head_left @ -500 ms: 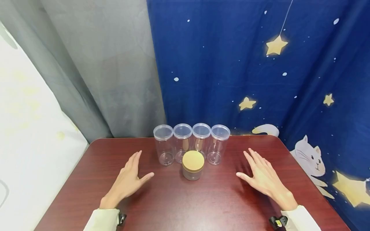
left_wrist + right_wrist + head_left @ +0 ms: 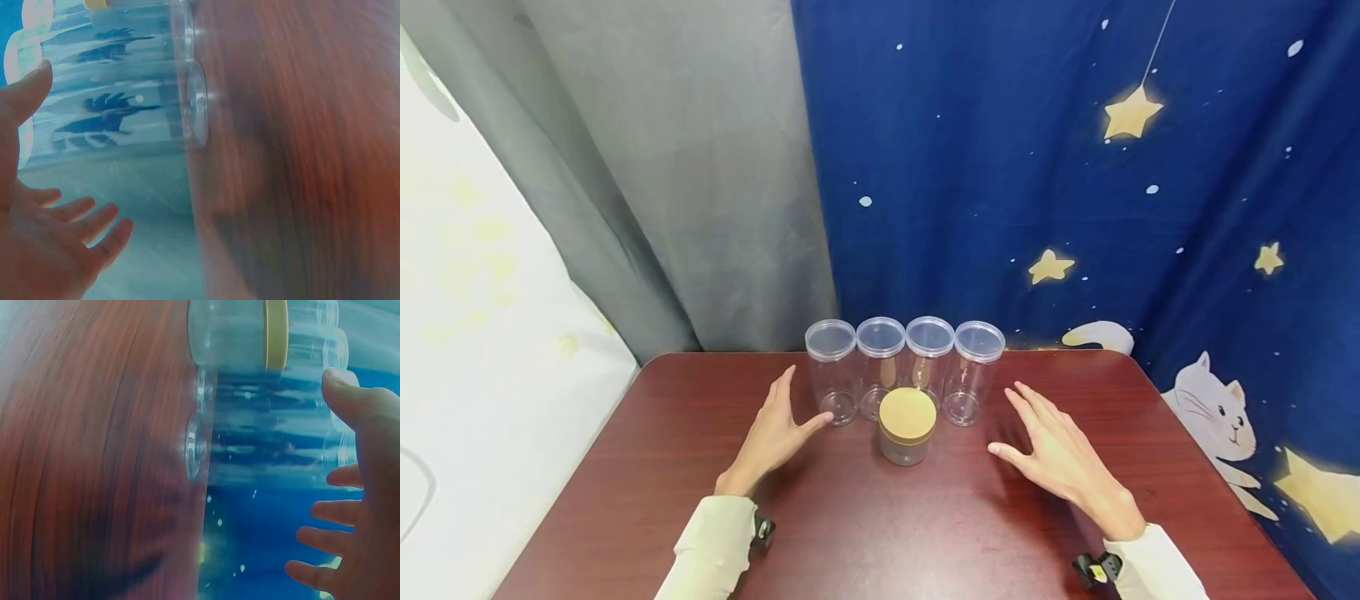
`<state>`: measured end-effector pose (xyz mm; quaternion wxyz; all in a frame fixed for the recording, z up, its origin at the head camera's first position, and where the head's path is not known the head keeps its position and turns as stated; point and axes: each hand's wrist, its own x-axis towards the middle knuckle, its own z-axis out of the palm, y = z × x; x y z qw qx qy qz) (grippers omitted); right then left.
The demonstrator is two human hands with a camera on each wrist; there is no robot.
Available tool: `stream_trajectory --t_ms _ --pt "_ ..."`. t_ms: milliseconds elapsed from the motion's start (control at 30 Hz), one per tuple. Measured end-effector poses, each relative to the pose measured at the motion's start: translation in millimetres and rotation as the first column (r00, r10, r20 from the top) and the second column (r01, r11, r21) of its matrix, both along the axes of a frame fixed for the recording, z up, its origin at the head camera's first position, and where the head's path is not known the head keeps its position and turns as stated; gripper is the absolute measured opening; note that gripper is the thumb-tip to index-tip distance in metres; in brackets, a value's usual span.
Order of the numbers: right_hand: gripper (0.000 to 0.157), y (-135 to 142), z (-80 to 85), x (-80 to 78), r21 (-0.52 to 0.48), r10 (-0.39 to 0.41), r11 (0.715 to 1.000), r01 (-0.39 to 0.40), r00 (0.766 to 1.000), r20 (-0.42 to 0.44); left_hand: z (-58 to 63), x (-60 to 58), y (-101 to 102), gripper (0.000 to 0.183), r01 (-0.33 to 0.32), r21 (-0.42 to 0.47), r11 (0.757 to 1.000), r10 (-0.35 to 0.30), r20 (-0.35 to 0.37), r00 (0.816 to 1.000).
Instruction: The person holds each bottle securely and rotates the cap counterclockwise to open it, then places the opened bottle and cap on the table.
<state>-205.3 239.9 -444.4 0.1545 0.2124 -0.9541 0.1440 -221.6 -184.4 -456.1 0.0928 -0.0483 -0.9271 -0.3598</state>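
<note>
Both hands spread beside five capped jars, nothing gripped

From my left, a grey curtain [image 2: 730,208] hangs behind the bench [image 2: 880,525]. My left hand [image 2: 769,442] is wide, its thumb spread from the fingers and overlapping the leftmost tall jar [image 2: 832,379] in the head view (I cannot tell whether it touches). Next come the second tall jar [image 2: 881,367] and the third tall jar [image 2: 929,367]; the short gold-lidded jar [image 2: 907,425] stands before these two, partly covering them and in the way of a straight reach from the front. The fourth tall jar [image 2: 974,375] ends the row. To its right my right hand [image 2: 1063,462] is also wide, apart from the jars and holding nothing. A blue curtain [image 2: 940,167] fills the background there.

I judge the work barely begun: every jar stands upright and capped, so all handling is left.
</note>
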Motion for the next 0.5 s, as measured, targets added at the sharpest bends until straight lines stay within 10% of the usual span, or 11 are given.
stream_trajectory --t_ms 500 --pt "0.087 -25.3 1.1 -3.4 -0.043 0.036 0.999 -0.034 0.998 0.051 0.5 -28.8 22.2 0.112 0.006 0.153 0.988 -0.001 -0.029 1.000"
